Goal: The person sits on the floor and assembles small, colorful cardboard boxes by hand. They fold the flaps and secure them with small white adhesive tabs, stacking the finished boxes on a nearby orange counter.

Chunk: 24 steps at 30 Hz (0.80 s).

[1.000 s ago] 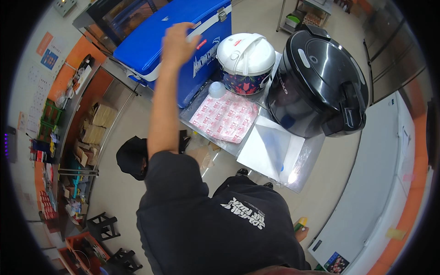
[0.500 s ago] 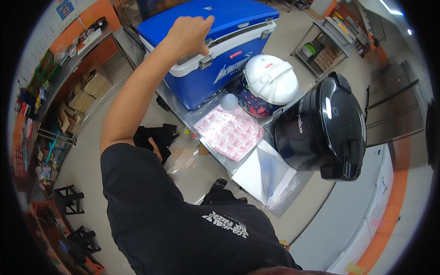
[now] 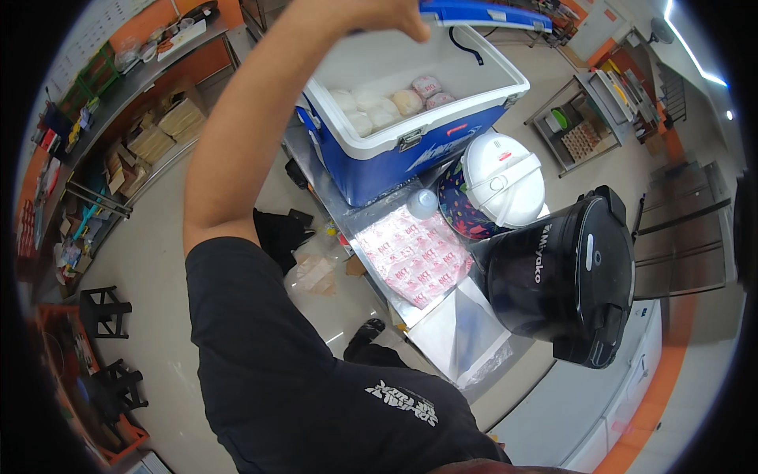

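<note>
My left hand (image 3: pixel 379 14) is raised at the top edge of the view, gripping the blue lid (image 3: pixel 505 16) of a large cooler box (image 3: pixel 371 170); part of the hand is cut off. The lid stands lifted. Inside the white-walled box lie several pale round bundles (image 3: pixel 383 113) in clear wrapping, and a few in red-printed paper (image 3: pixel 426 85). In front of the box, a stack of red-and-white printed wrapping paper (image 3: pixel 414 257) lies on the metal table (image 3: pixel 324 189), with a small translucent cup (image 3: pixel 422 204) at its far edge. My right hand is out of view.
Right of the paper stand a white-lidded rice container (image 3: pixel 505 182) with a floral body and a black rice cooker (image 3: pixel 545 276). White sheets in plastic (image 3: pixel 458 332) lie at the table's near end. A shelf rack (image 3: pixel 580 118) with egg trays stands beyond. Black stools (image 3: pixel 106 312) are at left.
My left hand has raised the cooler box's lid, exposing the bundles inside. The hand has moved up and to the right, while the view has shifted slightly.
</note>
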### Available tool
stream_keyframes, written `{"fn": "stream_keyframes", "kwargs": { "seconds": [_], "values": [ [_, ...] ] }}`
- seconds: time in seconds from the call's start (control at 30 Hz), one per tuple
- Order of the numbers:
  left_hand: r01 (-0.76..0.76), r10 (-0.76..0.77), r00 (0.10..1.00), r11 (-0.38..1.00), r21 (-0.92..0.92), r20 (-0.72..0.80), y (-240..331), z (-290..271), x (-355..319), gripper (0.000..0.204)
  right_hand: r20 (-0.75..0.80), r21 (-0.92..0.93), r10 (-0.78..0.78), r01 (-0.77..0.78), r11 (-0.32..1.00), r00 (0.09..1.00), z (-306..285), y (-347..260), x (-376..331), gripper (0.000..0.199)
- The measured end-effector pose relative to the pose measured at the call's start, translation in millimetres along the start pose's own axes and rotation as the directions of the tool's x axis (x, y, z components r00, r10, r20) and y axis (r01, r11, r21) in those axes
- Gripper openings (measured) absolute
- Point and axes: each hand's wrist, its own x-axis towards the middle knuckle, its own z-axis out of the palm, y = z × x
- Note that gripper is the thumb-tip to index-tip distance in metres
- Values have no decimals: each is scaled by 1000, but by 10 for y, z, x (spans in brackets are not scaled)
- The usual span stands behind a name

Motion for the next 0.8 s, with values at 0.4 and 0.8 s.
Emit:
{"fn": "stream_keyframes", "kwargs": {
  "seconds": [0.4,0.8],
  "values": [
    [-71,75,996,995,73,-53,288,1286,-361,66,-80,454,420,-342,823,904,-123,55,-20,62],
    [-191,731,657,-73,-979,-183,5478,876,-2440,31,-160,909,374,-12,418,913,-2497,-395,-756,16]
  ]
}}
